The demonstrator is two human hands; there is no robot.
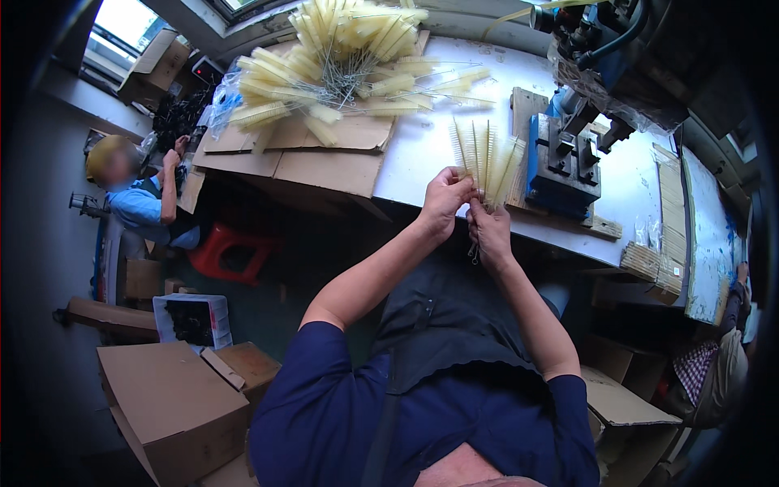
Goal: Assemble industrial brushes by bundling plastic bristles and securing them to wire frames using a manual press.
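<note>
A small fan of cream-bristled bottle brushes [487, 154] stands upright between my hands, above the near edge of the white table [406, 162]. My right hand [492, 234] is closed around their lower ends, and thin wire handles with looped tips poke out below it. Beside it, my left hand [446, 200] is closed, its fingertips pinching at the base of the bristles on the left side. Exactly which brush each finger grips is hidden. Farther back and left, a big heap of similar brushes [357, 24] lies on flat cardboard [333, 170], wire handles bunched toward the middle.
Just right of my hands sits a blue metal fixture [540, 166] with dark clamps, under a machine [633, 57]. A co-worker [146, 203] works at the far left near a red stool [235, 252]. Cardboard boxes [174, 390] stand at lower left.
</note>
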